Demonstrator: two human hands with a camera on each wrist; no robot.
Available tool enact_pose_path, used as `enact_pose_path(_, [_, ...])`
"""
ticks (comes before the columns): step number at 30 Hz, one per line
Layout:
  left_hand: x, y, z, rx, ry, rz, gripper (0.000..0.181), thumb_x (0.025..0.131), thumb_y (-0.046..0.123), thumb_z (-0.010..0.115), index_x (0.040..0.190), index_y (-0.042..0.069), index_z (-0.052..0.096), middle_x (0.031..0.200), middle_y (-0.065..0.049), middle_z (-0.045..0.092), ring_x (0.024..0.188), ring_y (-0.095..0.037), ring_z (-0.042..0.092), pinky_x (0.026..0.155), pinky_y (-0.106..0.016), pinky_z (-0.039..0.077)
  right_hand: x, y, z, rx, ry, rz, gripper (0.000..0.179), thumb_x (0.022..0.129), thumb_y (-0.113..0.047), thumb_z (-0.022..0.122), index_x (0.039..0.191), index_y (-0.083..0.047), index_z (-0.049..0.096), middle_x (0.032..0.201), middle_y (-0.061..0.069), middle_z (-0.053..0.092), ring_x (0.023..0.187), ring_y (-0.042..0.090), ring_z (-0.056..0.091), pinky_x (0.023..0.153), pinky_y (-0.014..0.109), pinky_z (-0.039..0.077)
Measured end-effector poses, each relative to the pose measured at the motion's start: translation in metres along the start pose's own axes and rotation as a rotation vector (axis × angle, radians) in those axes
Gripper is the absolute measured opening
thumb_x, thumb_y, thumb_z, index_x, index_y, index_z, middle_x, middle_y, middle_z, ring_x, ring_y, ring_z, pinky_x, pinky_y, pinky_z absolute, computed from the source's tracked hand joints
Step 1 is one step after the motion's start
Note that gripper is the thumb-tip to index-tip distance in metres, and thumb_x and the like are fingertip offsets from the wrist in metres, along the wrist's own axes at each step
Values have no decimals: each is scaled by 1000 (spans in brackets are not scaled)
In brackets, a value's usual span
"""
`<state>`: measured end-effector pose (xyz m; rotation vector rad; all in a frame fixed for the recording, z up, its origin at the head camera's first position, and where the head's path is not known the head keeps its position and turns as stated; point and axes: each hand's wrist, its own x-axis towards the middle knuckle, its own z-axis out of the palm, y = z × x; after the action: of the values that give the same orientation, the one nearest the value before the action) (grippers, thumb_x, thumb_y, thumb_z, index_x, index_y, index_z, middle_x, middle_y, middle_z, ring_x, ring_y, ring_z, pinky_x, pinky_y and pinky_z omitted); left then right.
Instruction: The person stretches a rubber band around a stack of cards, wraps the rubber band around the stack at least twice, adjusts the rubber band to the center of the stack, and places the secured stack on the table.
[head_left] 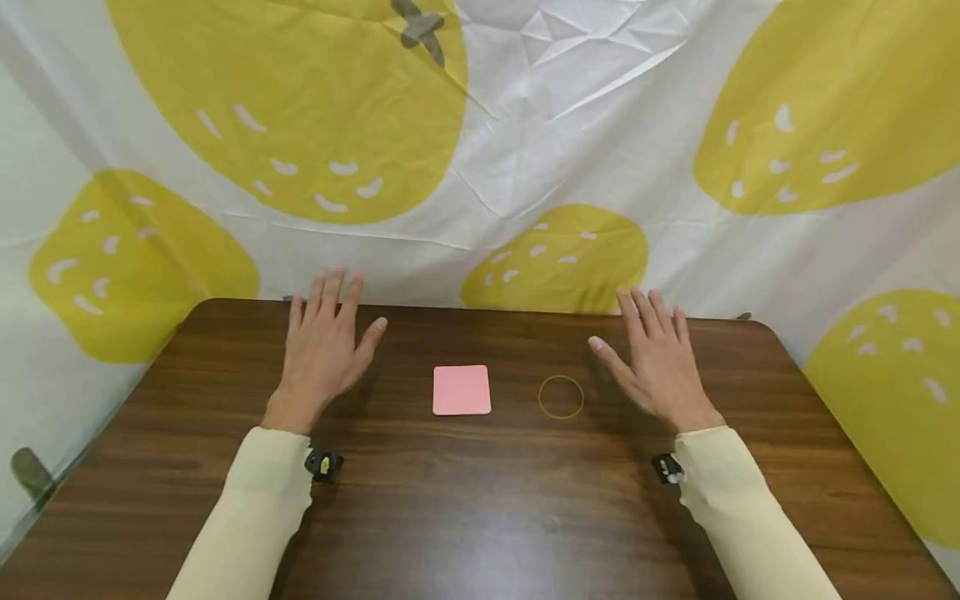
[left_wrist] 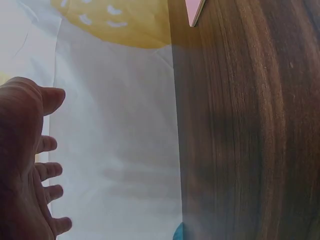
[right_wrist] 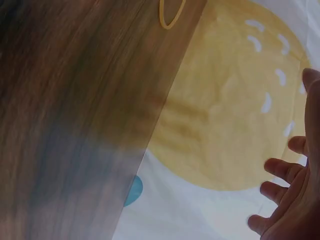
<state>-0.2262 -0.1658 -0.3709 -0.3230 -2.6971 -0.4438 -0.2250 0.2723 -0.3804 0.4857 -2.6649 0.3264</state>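
On the dark wooden table [head_left: 480,483] lies a pink square pad with rounded corners [head_left: 461,390], its corner also visible at the top of the left wrist view. To its right is a thin yellow rubber band [head_left: 561,397], lying as a loose ring. My left hand [head_left: 318,354], palm down and fingers spread, hovers over the table left of the pad and holds nothing. On the other side, my right hand [head_left: 658,358] hovers with straight fingers to the right of the band, also holding nothing. Both hands stand apart from the two items.
A white cloth [head_left: 517,158] printed with big yellow fruit hangs behind the table and along its sides. The table's far edge runs just beneath the fingertips. A small teal shape [right_wrist: 133,191] shows at that edge in the right wrist view.
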Motion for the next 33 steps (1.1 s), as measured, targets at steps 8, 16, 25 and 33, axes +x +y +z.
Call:
enact_pose_path(8, [-5, 1, 5, -40, -23, 38, 67, 103, 37, 57, 152, -4, 36, 148, -29, 41, 136, -48, 39, 111, -62, 30, -3, -9, 1, 99, 57, 2, 60, 98, -33, 67, 145, -1, 48, 131, 24, 55, 120, 46, 51, 96, 64, 42])
enact_pose_path(16, [-9, 10, 23, -263, -193, -34, 65, 100, 37, 62, 148, -1, 43, 142, -27, 50, 131, -46, 46, 108, -60, 37, -2, -22, 4, 277, -88, 89, 37, 97, -26, 70, 125, -1, 64, 107, 15, 68, 99, 33, 64, 84, 52, 50])
enact_pose_path(25, [1, 29, 45, -640, -387, -104, 62, 95, 31, 70, 145, 0, 49, 124, -21, 60, 112, -34, 59, 94, -48, 50, 9, -34, 10, 481, -263, 196, 27, 95, -24, 73, 110, -2, 70, 92, 5, 71, 84, 20, 65, 75, 37, 51])
enact_pose_path(33, [3, 35, 56, -737, -524, -108, 69, 88, 27, 79, 144, 0, 50, 113, -16, 59, 101, -28, 56, 87, -38, 48, 10, -35, 20, 504, -319, 197, 29, 93, -23, 75, 110, -1, 70, 89, 3, 69, 82, 18, 65, 72, 34, 51])
